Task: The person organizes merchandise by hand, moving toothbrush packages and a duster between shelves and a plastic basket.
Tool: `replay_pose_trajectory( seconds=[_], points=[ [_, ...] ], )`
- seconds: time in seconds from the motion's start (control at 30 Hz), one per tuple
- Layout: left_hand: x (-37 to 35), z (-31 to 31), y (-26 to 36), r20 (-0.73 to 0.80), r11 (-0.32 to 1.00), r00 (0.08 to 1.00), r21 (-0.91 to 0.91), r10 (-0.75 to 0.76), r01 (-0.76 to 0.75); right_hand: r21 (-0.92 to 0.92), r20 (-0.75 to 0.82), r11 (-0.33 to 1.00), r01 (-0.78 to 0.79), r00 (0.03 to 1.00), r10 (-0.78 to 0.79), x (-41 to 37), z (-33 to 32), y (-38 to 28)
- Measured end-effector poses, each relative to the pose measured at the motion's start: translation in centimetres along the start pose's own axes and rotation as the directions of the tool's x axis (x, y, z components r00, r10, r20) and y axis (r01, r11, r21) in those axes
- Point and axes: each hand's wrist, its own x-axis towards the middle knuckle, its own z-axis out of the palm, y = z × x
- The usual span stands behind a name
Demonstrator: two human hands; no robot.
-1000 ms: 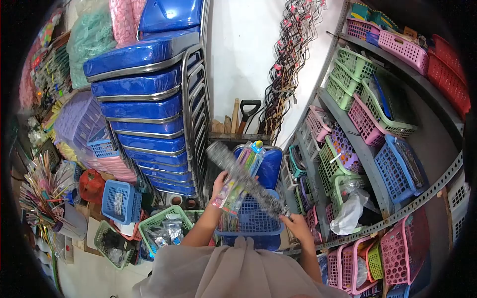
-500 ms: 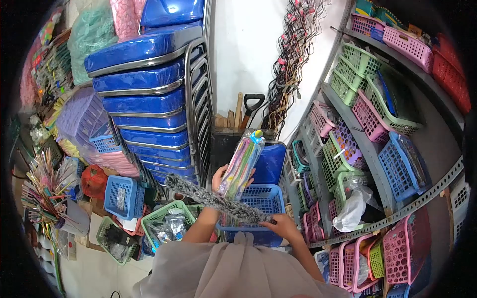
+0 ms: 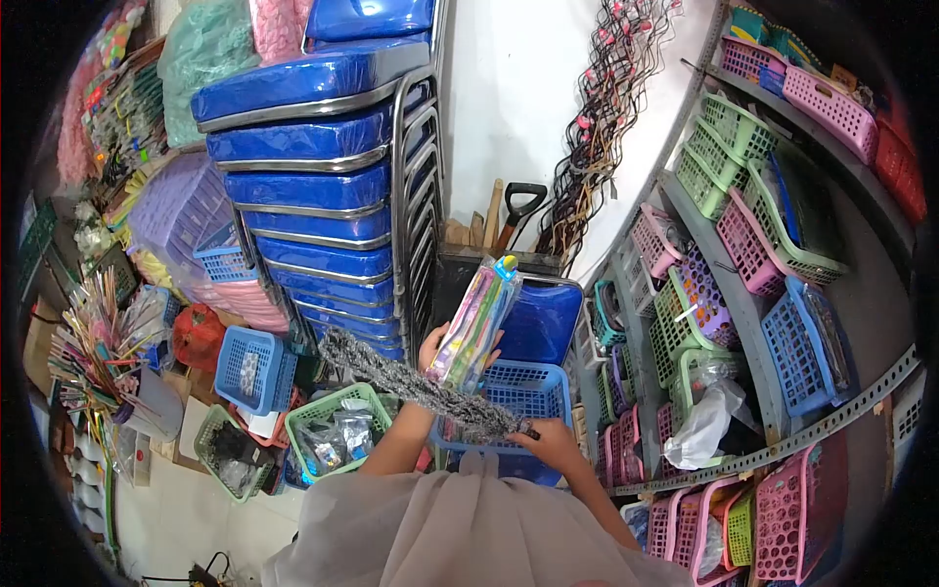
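My left hand (image 3: 432, 344) is wrapped round a clear plastic packet (image 3: 476, 328) of long, colourful pieces, with a yellow round tip at its top. The contents are not clear enough to name. Closed on the near end of a long, fluffy grey-and-black duster-like strand (image 3: 416, 384) is my right hand (image 3: 551, 445). The strand slants up to the left, crossing in front of my left wrist and the packet's lower end. Under both hands sits a blue plastic basket (image 3: 558, 396), partly covered by them.
Blue padded chairs (image 3: 318, 147) rise in a stack ahead to the left. Metal shelves (image 3: 729, 269) of pink, green and blue baskets stand at right. On the floor at left are a green basket (image 3: 377, 396) of small packets and a bucket (image 3: 156, 406) of thin sticks.
The view has turned slightly left, so the surroundings sit further right. Both hands keep their holds, and the fluffy strand has shifted slightly left.
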Motion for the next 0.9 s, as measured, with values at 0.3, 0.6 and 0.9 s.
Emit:
replay_pose_trajectory(
  seconds=[0.3, 0.6, 0.9],
  points=[
    [-2.0, -2.7, 1.4, -0.109, 0.983, 0.981, 0.101, 0.163, -0.152, 0.417, -0.243, 0.878, -0.235, 0.902, 0.357, 0.9, 0.6, 5.9],
    [-3.3, -5.1, 1.6, -0.215, 0.971, 0.947, 0.052, 0.24, -0.234, -0.267, -0.071, 0.791, -0.55, 0.83, 0.553, 0.8, 3.7, 12.8],
    [-2.4, -6.2, -0.1, -0.222, 0.981, 0.963, 0.155, 0.149, -0.117, -0.239, -0.441, 0.942, -0.238, 0.89, 0.113, 3.8, 5.8, 11.8]
  ],
)
